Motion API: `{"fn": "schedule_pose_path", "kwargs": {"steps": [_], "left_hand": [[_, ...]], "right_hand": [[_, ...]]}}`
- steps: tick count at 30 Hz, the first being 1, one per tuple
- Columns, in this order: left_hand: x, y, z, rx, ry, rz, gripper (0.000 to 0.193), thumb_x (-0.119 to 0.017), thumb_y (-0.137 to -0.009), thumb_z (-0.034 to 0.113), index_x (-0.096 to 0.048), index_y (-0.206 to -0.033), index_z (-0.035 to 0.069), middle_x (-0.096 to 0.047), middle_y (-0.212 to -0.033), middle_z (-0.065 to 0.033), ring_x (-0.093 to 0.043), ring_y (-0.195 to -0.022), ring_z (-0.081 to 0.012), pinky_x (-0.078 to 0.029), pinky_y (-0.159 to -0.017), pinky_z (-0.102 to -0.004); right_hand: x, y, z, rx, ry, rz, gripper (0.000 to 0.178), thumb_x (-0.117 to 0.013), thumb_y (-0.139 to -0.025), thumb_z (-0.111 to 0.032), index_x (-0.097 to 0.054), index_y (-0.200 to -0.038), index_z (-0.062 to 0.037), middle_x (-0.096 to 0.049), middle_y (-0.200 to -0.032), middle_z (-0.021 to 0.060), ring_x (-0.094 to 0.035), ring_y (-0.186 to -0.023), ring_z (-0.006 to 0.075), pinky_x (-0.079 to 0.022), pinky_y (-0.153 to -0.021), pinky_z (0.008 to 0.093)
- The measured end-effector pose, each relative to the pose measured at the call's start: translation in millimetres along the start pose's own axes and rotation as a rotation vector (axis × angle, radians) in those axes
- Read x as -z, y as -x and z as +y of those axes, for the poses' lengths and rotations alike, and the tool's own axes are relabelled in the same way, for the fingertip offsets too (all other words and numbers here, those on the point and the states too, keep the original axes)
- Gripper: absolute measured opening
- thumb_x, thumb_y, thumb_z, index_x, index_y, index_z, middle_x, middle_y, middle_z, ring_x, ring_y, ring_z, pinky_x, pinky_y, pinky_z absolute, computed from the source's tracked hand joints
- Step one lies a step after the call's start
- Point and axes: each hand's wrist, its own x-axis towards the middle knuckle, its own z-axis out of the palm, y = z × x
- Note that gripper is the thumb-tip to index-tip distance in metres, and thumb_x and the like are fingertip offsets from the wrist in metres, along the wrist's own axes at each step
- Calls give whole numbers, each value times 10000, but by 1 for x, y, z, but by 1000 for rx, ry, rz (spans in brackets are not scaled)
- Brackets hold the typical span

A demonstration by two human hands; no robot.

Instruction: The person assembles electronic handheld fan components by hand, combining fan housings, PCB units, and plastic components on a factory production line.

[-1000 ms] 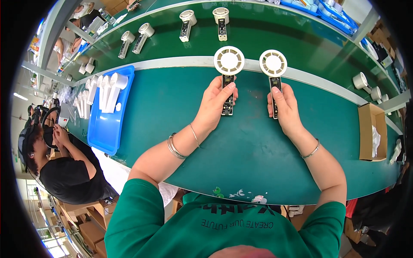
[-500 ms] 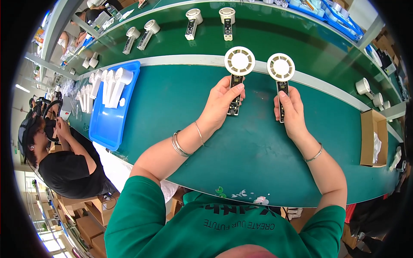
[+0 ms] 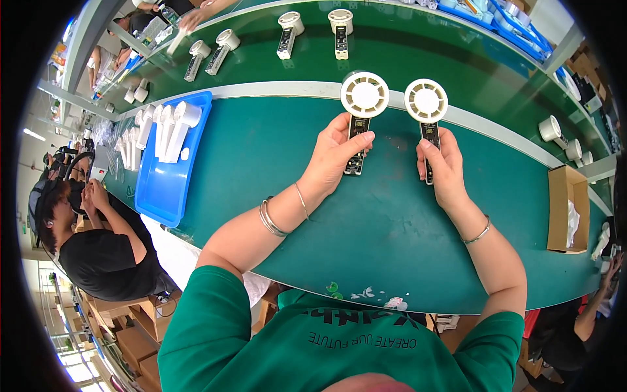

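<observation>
My left hand [image 3: 328, 155] is closed round the handle of a white handheld fan [image 3: 364, 95], thumb across its front. In my right hand [image 3: 446, 164] is a second handheld fan [image 3: 426, 101], gripped the same way near the bottom of its handle. Both fans stand head-up, side by side and apart, round slotted faces toward me. Their handles lack a front cover, so dark circuit boards show, each with a small display area near the top. My fingers hide parts of both handles.
A blue tray [image 3: 160, 189] at left holds several white fans. Along the green conveyor belt [image 3: 392, 55] lie more open-handled fans [image 3: 341, 34]. An open cardboard box [image 3: 567, 209] stands at right. A person [image 3: 98, 255] sits at left; another person's arm [image 3: 591, 313] shows at far right.
Both my hands stay almost where they were. The fans on the belt have shifted slightly left. Another person's hand has come in over the belt at top left, and an arm appears at far right.
</observation>
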Motion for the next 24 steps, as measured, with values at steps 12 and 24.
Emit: {"fn": "schedule_pose_path", "kwargs": {"steps": [12, 24], "left_hand": [[3, -1, -4, -5, -20, -13, 385, -642, -850, 191, -506, -1164, 15, -562, -779, -17, -511, -721, -85, -425, -673, -229], [1, 1, 0, -5, -22, -3, 387, -655, -832, 161, -507, -1160, 19, -567, -792, -10, -527, -733, -86, -434, -681, -243]], "right_hand": [[3, 1, 3, -20, -47, -18, 281, -517, -919, -266, -441, -1053, -31, -516, -734, 35, -476, -525, 78, -392, -463, 210], [3, 2, 2, -8, -40, -26, 281, -540, -910, -261, -446, -1050, -36, -512, -730, 30, -474, -524, 77, -388, -460, 210]]}}
